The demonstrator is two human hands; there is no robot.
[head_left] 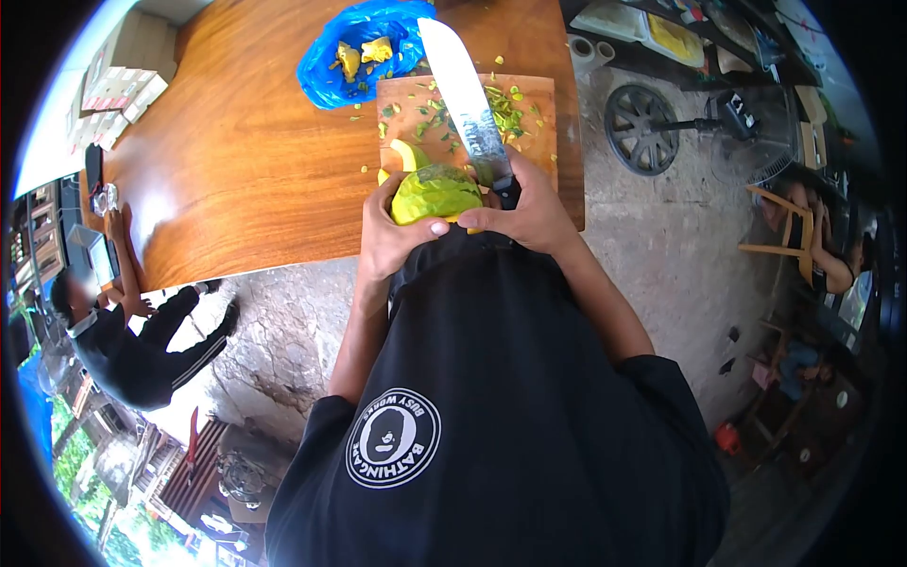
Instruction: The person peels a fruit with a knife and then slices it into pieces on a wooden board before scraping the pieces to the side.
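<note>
Fingers of the left hand (392, 236) are curled tight round a yellow-green, knobbly-skinned fruit (433, 194), thumb pressed across its near side, holding it just above the near edge of a rectangular wooden cutting board (539, 104). Right hand (534, 213) is wrapped shut on the dark handle of a big cleaver-style knife w/ a broad pale steel blade (465, 94); blade points away from the person, lying diagonally over the board, tip reaching toward the far side, heel close to the fruit. Whether the edge actually bites into the fruit I can't quite tell, since the hands cover that spot. A cut yellow wedge of fruit (408, 153) sits on the board just beside the held piece, touching or nearly so. Small green and yellow peel scraps (505, 109) are scattered over the board, mostly on the right half, a few spilled onto the reddish-brown polished wooden table (236, 142). Beyond the board, touching its far-left corner, is a crumpled blue plastic bag (335, 66) w/ yellow fruit chunks inside. Cardboard boxes (118, 80) stand at the table's far-left end. Another person in dark clothes (132, 340) sits at the left, well apart. A black floor fan (642, 128) lies on the concrete to the right of the table.
</note>
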